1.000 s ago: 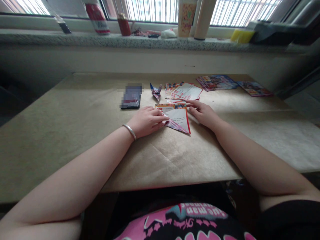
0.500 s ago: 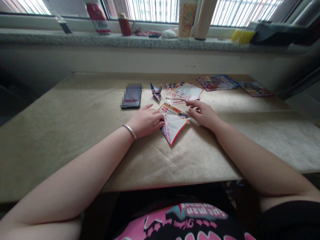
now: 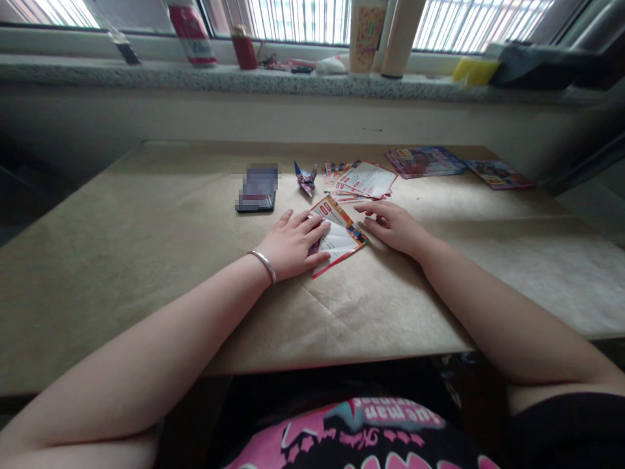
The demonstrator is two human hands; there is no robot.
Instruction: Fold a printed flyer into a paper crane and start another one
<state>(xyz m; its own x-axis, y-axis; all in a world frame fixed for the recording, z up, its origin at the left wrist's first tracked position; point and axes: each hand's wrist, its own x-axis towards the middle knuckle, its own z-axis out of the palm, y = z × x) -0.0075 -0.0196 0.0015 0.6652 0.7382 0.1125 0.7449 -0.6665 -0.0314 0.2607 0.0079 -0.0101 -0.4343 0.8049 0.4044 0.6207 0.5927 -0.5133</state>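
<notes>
A partly folded sheet of printed paper (image 3: 338,240), white with red edges and an orange patterned strip, lies on the table in front of me. My left hand (image 3: 295,244) rests flat on its left side with the fingers spread, covering part of the folded flap. Just off the paper's right corner is my right hand (image 3: 390,225), its fingers loosely stretched out and holding nothing. Behind the paper stands a folded paper crane (image 3: 305,179) in blue and purple. Several printed sheets (image 3: 368,179) lie fanned out beside the crane.
A phone (image 3: 258,187) lies on the table (image 3: 146,215), left of the crane. Colourful cards (image 3: 430,161) are piled at the back right, with more cards (image 3: 498,174) beside them. On the windowsill (image 3: 273,79) stand a red can (image 3: 190,32) and a patterned cup (image 3: 366,36).
The folded paper has turned clockwise, its lower point swinging left. My left hand now lies flatter over it. My right hand has shifted slightly left and stays off the paper.
</notes>
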